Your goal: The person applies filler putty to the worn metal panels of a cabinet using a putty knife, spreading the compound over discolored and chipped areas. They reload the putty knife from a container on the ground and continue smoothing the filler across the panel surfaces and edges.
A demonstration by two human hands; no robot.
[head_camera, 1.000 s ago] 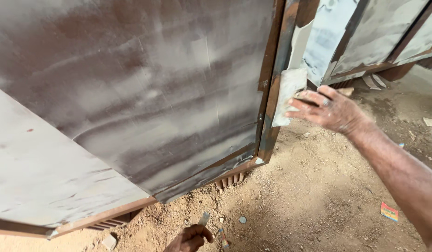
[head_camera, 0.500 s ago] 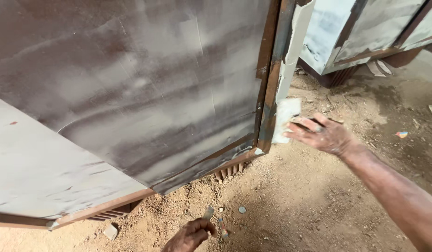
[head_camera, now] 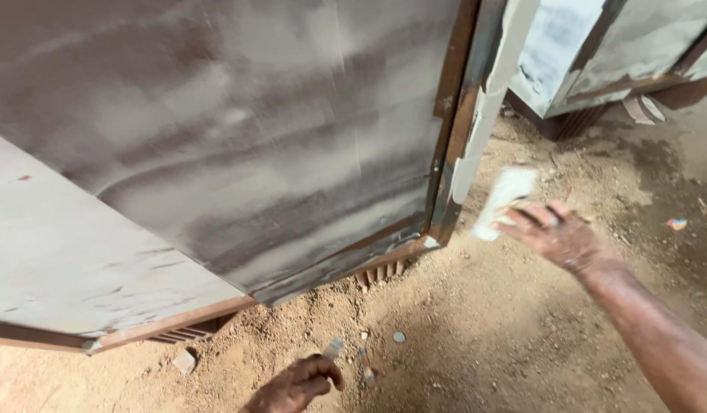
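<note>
Right hand (head_camera: 556,233) grip pinches a pale sheet (head_camera: 504,200) just off the metal panel's (head_camera: 239,153) corner edge; left hand (head_camera: 296,386) curled empty above open dirt ground (head_camera: 491,329).

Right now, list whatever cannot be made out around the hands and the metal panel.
- Head view: the pale sheet in the right hand is motion-blurred; its material cannot be told.
- The left hand is cut off by the bottom edge; the small pale object at its fingertips is too small to identify.
- The metal panel runs past the top and left edges, and hides the ground behind it.
</note>
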